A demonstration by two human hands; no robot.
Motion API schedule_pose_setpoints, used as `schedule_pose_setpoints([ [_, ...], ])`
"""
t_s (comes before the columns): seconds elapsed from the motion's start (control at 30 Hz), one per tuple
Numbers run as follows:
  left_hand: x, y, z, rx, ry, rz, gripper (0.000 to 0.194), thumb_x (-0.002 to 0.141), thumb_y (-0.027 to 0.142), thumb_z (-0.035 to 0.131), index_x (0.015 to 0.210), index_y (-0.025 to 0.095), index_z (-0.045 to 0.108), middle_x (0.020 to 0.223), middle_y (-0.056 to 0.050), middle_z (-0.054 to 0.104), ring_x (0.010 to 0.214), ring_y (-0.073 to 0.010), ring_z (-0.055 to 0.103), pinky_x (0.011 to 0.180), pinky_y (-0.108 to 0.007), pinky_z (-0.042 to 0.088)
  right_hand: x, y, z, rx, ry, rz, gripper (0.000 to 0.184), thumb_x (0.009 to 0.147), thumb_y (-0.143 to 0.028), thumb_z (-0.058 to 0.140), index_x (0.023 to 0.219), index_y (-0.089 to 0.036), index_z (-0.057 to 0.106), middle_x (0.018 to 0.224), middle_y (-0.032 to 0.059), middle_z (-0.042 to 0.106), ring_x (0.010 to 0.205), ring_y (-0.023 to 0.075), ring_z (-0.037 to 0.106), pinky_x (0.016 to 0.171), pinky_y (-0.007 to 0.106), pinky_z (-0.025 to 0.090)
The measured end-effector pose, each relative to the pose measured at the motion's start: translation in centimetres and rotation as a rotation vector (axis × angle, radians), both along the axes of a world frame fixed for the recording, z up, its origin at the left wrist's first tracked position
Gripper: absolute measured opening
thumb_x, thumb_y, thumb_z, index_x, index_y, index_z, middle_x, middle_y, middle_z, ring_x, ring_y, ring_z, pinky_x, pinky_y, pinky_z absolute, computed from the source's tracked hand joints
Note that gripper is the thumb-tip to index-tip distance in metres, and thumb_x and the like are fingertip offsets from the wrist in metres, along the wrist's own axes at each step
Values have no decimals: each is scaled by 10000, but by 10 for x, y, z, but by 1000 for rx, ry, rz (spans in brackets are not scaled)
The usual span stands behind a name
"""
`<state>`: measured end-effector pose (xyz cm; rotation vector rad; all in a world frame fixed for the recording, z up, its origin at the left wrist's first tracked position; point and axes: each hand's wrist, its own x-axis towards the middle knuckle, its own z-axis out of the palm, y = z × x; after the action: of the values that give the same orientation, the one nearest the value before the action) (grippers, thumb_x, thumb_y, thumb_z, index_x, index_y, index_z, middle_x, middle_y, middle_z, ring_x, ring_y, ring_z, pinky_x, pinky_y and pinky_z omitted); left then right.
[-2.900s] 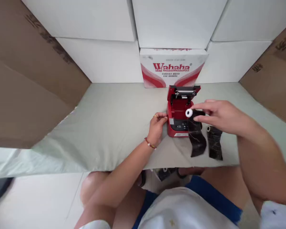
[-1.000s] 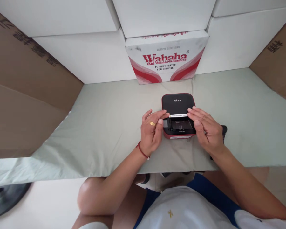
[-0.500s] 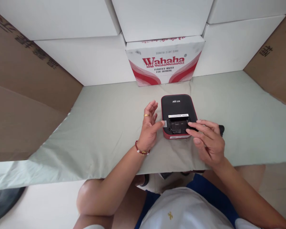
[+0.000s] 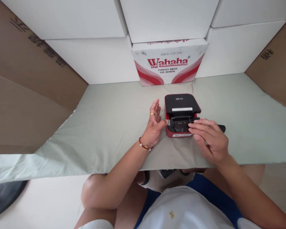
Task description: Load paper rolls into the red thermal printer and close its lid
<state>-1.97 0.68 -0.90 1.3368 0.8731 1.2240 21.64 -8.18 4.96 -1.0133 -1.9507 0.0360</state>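
Note:
A small red and black label printer (image 4: 180, 135) rests on the cloth-covered table. Its black lid (image 4: 181, 102), with a white strip along the front edge, stands tilted up at the front, so part of the inside shows. My left hand (image 4: 154, 125) is at the printer's left side, thumb on a grey tab (image 4: 168, 122) and the other fingers stretched out, holding nothing. My right hand (image 4: 211, 138) is at the right front corner, fingers extended and touching the printer's edge near the dark inner part. A black object (image 4: 221, 128) lies partly hidden behind that hand.
A Wahaha water carton (image 4: 169, 65) stands behind the printer, before stacked white boxes (image 4: 90, 60). Brown cardboard (image 4: 26, 95) walls in the left side, and another brown carton (image 4: 274, 60) the right. The table's front edge runs just above my lap.
The printer's lid has risen from lying flat to a tilt, baring the red inner rim. Both hands stay at the printer. The whole view has shifted slightly.

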Motion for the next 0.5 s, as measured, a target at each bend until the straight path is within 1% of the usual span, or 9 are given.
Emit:
schedule_pose_setpoints([
  [0.07, 1, -1, -2, 0, -5, 3, 908, 915, 567, 807, 1652, 505, 281, 1844, -38, 272, 1732, -314, 261, 1314, -570, 409, -2, 1, 9, -33, -14, 45, 284, 991, -163, 658, 1153, -311, 839, 1145, 49, 866, 1111, 292, 798, 1080, 542, 623],
  [0.13, 1, 0, -4, -14, -27, 0, 899, 906, 563, 821, 1638, 490, 305, 1830, -55, 298, 1716, -319, 300, 1294, -568, 433, -3, 3, 21, -69, -30, 53, 225, 1017, -188, 637, 1039, -289, 836, 1070, 51, 869, 1040, 273, 813, 1029, 494, 638],
  [0.23, 1, 1, -6, -74, -116, -30, 854, 848, 551, 881, 1565, 440, 430, 1755, -84, 427, 1645, -298, 426, 1282, -532, 453, -4, 16, 42, -222, -39, -18, 289, 1086, -280, 560, 942, -275, 811, 1018, 40, 862, 922, 230, 812, 898, 402, 634],
  [0.3, 1, 2, -6, -118, -185, -43, 770, 807, 550, 916, 1459, 375, 545, 1670, -97, 529, 1589, -283, 491, 1285, -508, 449, -6, 35, 57, -373, -107, -103, 331, 1104, -347, 529, 947, -266, 809, 1041, 37, 856, 852, 212, 796, 824, 371, 605],
  [0.33, 1, 2, -5, -139, -214, -38, 715, 802, 554, 921, 1399, 344, 588, 1623, -99, 571, 1563, -276, 517, 1287, -498, 444, -9, 47, 64, -442, -187, -146, 332, 1098, -355, 527, 959, -259, 813, 1048, 39, 854, 842, 215, 788, 807, 370, 586],
  [0.4, 1, 2, -3, -180, -259, -14, 608, 827, 575, 897, 1304, 301, 639, 1524, -94, 639, 1495, -262, 575, 1279, -484, 446, -16, 74, 73, -545, -410, -230, 295, 1062, -319, 545, 1000, -254, 825, 1040, 51, 851, 875, 247, 779, 781, 380, 548],
  [0.5, 1, 3, 0, -238, -296, 26, 502, 875, 589, 845, 1222, 268, 676, 1376, -84, 703, 1359, -248, 656, 1234, -472, 472, -35, 108, 75, -637, -725, -321, 287, 997, -242, 583, 1131, -271, 835, 1109, 95, 849, 995, 312, 774, 756, 392, 516],
])
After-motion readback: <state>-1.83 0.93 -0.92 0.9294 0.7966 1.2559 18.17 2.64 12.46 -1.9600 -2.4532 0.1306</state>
